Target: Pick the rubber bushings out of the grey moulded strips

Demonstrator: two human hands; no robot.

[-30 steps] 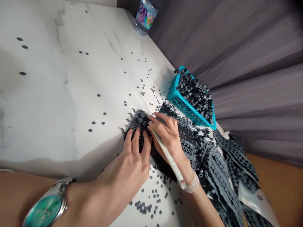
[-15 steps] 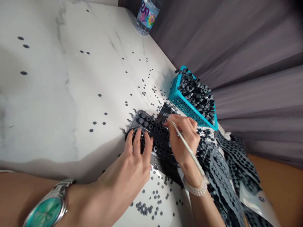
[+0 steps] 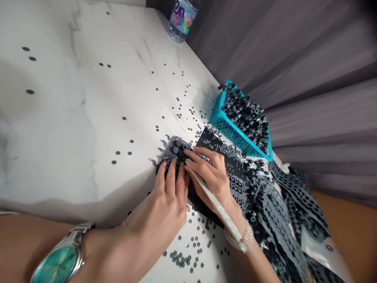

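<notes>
Moved: the right hand (image 3: 210,177) has slid back left from the open rows of rings and now covers them, close against the left hand (image 3: 159,200), and more of the dark sheet shows beyond it.

Left hand: the fingers (image 3: 169,181) curve down onto the black rings, tips resting on them; I cannot tell whether they pinch any.

Right hand: the fingers (image 3: 200,157) lie across the sheet, slightly curled, and the hand closes around a long pale stick (image 3: 213,200), whose tip reaches the left hand's fingertips.

Sheet: a black perforated sheet (image 3: 219,157) lies on the table under both hands, with a cluster of black rings (image 3: 176,151) standing in its holes at the left end.

Table: a white marble-patterned top (image 3: 73,118) scattered with small black discs (image 3: 179,259), thickest near the hands.

Basket: a teal mesh basket (image 3: 219,114) stands tilted beyond the sheet, packed with curled black strips (image 3: 244,118).

Beside: a heap of grey-black perforated strips (image 3: 282,208) spills off the table edge right of the right wrist.

Wrists: a teal-faced steel watch (image 3: 57,261) on the left, a pearl bracelet (image 3: 240,239) on the right.

Far edge: a water bottle (image 3: 182,21) stands by a grey curtain (image 3: 309,78).
</notes>
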